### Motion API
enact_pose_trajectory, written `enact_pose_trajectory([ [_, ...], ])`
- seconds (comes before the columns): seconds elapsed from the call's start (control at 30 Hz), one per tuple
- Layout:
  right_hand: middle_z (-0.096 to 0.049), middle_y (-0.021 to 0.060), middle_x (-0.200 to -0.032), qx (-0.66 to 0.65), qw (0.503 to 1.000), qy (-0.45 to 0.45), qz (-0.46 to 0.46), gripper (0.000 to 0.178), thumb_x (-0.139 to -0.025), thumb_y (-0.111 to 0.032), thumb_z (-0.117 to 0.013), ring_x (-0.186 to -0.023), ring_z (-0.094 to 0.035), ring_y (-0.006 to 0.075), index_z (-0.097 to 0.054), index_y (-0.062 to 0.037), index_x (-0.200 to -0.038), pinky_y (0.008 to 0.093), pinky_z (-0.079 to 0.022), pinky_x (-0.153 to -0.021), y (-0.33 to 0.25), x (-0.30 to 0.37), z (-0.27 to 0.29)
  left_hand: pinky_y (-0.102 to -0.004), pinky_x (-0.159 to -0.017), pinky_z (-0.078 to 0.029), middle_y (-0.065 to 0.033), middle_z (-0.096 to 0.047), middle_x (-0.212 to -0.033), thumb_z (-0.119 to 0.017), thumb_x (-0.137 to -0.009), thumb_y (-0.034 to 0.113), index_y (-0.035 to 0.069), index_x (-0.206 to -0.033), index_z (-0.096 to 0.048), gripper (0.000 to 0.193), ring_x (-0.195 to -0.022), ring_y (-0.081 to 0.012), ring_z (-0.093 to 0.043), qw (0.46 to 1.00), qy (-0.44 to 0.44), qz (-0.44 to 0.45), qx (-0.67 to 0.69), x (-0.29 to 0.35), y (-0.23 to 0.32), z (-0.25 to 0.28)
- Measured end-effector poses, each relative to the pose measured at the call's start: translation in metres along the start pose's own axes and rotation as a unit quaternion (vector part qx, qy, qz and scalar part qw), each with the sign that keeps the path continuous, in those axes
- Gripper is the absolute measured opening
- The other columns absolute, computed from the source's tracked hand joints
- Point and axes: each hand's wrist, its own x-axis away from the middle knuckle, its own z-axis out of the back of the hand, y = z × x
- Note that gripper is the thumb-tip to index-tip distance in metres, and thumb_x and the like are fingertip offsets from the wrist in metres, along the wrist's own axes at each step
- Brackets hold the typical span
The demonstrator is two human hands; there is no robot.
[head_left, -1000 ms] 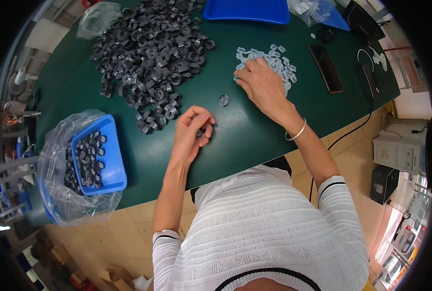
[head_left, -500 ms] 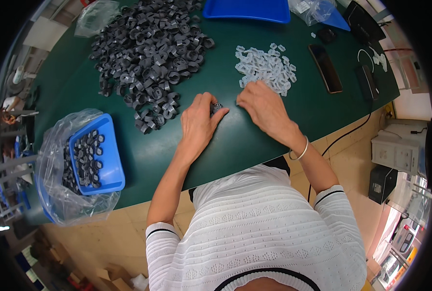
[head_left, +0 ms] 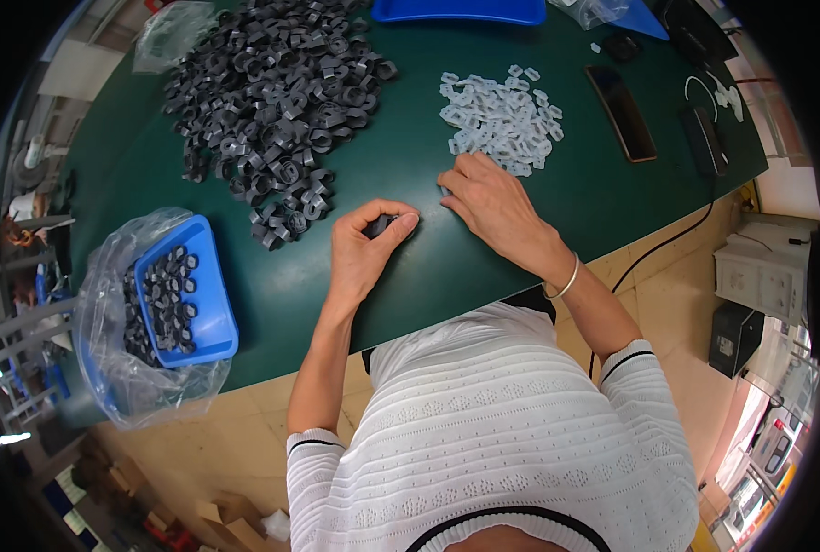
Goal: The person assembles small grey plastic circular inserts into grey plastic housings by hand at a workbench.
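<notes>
My left hand (head_left: 359,253) is closed around a small dark grey plastic ring-shaped part (head_left: 379,226), held between thumb and fingers just above the green table; the fingers cover much of it. To its right, my right hand (head_left: 497,207) has its fingertips pinched together around a small pale plastic piece (head_left: 445,191), of which only an edge shows. Just beyond the right hand lies a pile of small translucent white plastic pieces (head_left: 502,115). A big heap of dark grey plastic parts (head_left: 277,101) spreads over the table beyond the left hand.
At the left, a blue tray (head_left: 215,322) holds several dark parts, beside a clear plastic bag (head_left: 106,368) with more. Another blue tray (head_left: 461,11) stands at the far edge. A phone (head_left: 622,115) and a black device with a cable (head_left: 704,143) lie at the right.
My left hand has turned and drawn slightly left and nearer, with the thumb now laid across the dark part. The right hand's fingertips have shifted a little to the left.
</notes>
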Motion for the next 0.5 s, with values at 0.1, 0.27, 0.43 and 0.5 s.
enact_pose_trajectory([
  [0.1, -0.057, 0.0117, -0.087, 0.030, 0.999, -0.024, 0.015, 0.020, -0.080, -0.005, -0.069, -0.082, -0.057, 0.0280, -0.064, -0.0006, -0.099, 0.0371, -0.048, -0.071, 0.004, -0.003, 0.000, -0.0170, -0.050, -0.038, 0.0037, -0.062, -0.074, -0.072, -0.087, 0.012, 0.003, -0.094, -0.071, 0.011, -0.058, -0.0025, -0.048, 0.993, -0.044, 0.083, 0.073, 0.004, 0.010, 0.009],
  [0.27, -0.062, 0.0076, -0.084, -0.219, 0.968, -0.042, -0.119, 0.014, -0.086, -0.002, -0.064, -0.072, -0.060, 0.0152, -0.065, 0.0015, -0.099, 0.0282, -0.050, -0.064, 0.000, 0.003, 0.005, -0.0168, -0.044, -0.042, -0.0052, -0.068, -0.086, -0.069, -0.090, 0.016, 0.001, -0.102, -0.070, 0.019, -0.062, -0.0103, -0.064, 0.966, -0.010, 0.143, 0.216, 0.012, 0.009, 0.007],
  [0.43, -0.062, 0.0021, -0.087, -0.558, 0.804, -0.016, -0.203, 0.017, -0.090, -0.004, -0.064, -0.078, -0.058, 0.0067, -0.061, 0.0020, -0.107, 0.0205, -0.053, -0.068, -0.006, 0.012, -0.003, -0.0188, -0.045, -0.045, -0.0083, -0.068, -0.089, -0.068, -0.091, 0.015, -0.001, -0.105, -0.069, 0.021, -0.068, -0.0147, -0.069, 0.956, -0.015, 0.154, 0.250, 0.012, 0.011, -0.008],
  [0.5, -0.062, 0.0028, -0.088, -0.538, 0.817, -0.021, -0.206, 0.020, -0.090, -0.003, -0.064, -0.079, -0.058, 0.0068, -0.060, 0.0021, -0.108, 0.0209, -0.053, -0.068, -0.009, 0.013, -0.003, -0.0187, -0.044, -0.045, -0.0074, -0.068, -0.086, -0.067, -0.091, 0.013, -0.001, -0.103, -0.069, 0.019, -0.064, -0.0130, -0.067, 0.976, -0.029, 0.121, 0.180, 0.012, 0.008, -0.011],
])
